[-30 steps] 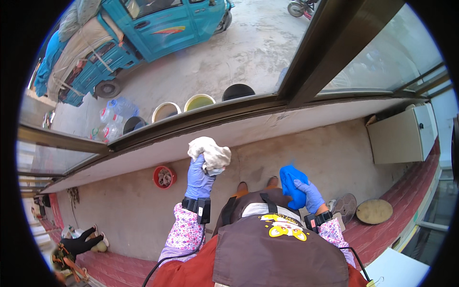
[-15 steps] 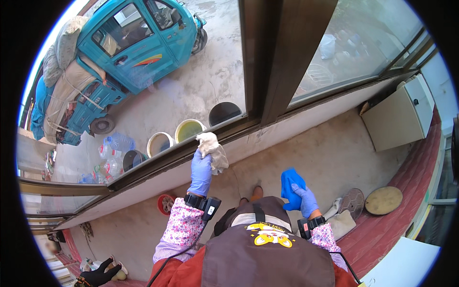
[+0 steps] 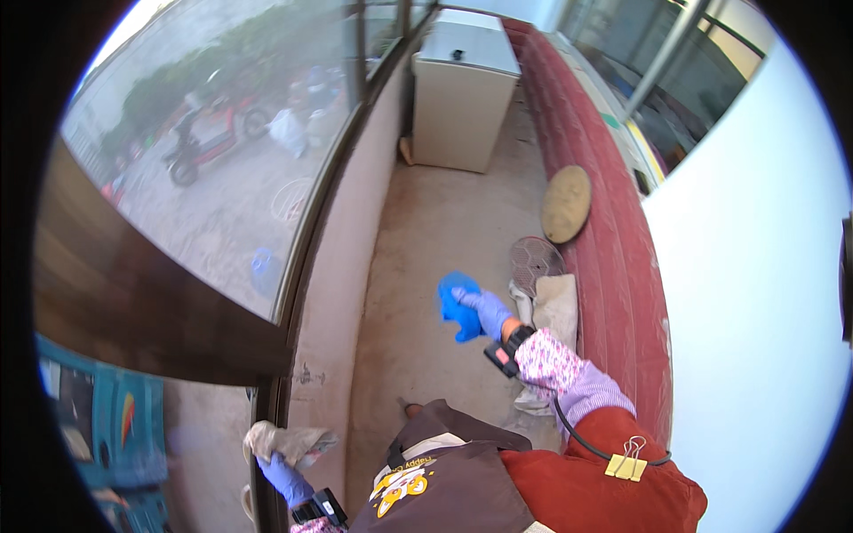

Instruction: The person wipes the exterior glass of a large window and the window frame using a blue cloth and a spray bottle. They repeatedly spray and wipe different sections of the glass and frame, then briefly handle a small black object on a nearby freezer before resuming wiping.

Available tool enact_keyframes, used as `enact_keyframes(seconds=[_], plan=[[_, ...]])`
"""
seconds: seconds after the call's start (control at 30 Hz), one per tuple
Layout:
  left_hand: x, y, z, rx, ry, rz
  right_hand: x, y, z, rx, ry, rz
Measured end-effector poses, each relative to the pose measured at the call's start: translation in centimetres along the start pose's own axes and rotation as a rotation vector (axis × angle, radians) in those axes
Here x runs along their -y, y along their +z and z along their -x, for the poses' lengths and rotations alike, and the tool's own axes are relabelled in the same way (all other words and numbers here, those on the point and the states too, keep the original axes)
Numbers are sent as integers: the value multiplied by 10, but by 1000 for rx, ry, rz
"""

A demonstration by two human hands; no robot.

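Observation:
My left hand (image 3: 286, 481), in a purple glove, is closed on a greyish-white rag (image 3: 289, 441) beside the window frame (image 3: 277, 400) at the lower left. The rag hangs bunched above the fingers, close to the sill. My right hand (image 3: 490, 311), gloved the same way, grips a crumpled bright blue cloth (image 3: 458, 304) over the concrete floor (image 3: 426, 258). Each wrist wears a black strap with a small device. A yellow binder clip (image 3: 625, 467) pins a cable to my right sleeve.
A beige cabinet (image 3: 458, 115) stands at the far end of the narrow passage. Along the right runs a red ledge (image 3: 613, 266), with a round board (image 3: 567, 204), a brown mesh disc (image 3: 537, 265) and pale cloth (image 3: 557, 306) beside it. Beyond the glass is a teal vehicle (image 3: 133, 426).
My view has swung right, toward the cabinet and red ledge. The left hand with the rag now sits at the lower left by the frame; the right still holds the blue cloth.

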State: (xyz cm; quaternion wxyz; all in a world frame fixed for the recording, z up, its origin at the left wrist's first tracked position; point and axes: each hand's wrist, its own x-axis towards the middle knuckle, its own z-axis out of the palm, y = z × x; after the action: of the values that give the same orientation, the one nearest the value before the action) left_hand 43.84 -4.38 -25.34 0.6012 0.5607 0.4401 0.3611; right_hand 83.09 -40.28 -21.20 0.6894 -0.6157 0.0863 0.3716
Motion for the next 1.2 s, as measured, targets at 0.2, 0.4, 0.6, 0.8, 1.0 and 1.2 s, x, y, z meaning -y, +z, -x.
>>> enact_keyframes(seconds=[0.2,0.4,0.6,0.8,1.0,1.2], plan=[[87,-77,-77,121,-69,-111,26,-84,-57,-417,-280,4],[65,-95,-94,203,-51,61,151,-89,-55,-888,-652,280],[63,-128,-54,166,16,-56,161,-35,-7,-867,-436,391],[65,-141,-46,217,3,-75,135,26,24,-487,-629,199],[66,-119,-60,263,26,-19,-15,76,55,-64,-162,328],[49,-86,-79,374,42,119,-147,105,83,272,131,341]])
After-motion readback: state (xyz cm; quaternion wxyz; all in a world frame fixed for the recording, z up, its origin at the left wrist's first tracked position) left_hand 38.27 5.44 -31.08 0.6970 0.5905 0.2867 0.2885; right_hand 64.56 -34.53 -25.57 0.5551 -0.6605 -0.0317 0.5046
